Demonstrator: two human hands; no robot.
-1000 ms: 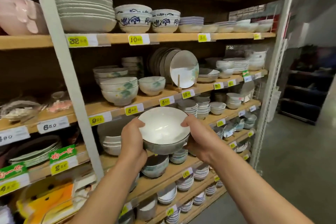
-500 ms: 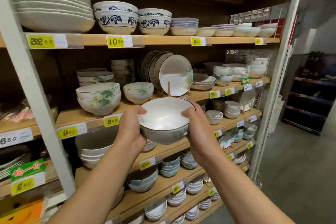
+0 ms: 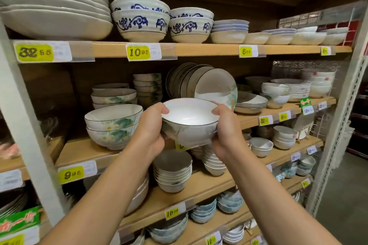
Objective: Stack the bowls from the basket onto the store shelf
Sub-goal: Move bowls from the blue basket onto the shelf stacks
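Note:
I hold a white bowl (image 3: 190, 117) with a dark rim and a faint green leaf pattern in both hands, level with the middle shelf (image 3: 83, 152). My left hand (image 3: 148, 131) grips its left side, thumb over the rim. My right hand (image 3: 225, 133) grips its right side. The bowl is upright, in the air in front of the shelf edge. Just left of it, two matching leaf-pattern bowls (image 3: 113, 125) sit nested on that shelf. The basket is out of view.
Upright plates (image 3: 207, 83) lean in a rack right behind the held bowl. Blue-patterned bowls (image 3: 141, 20) and large plates (image 3: 53, 12) fill the top shelf. Small bowl stacks (image 3: 173, 171) crowd the lower shelves. A grey upright post (image 3: 25, 117) stands at the left, another (image 3: 342, 105) at the right.
Both hands have lifted the bowl from the lower shelves up to the middle shelf, closer to the rack. The view has shifted right and nearer to the shelves.

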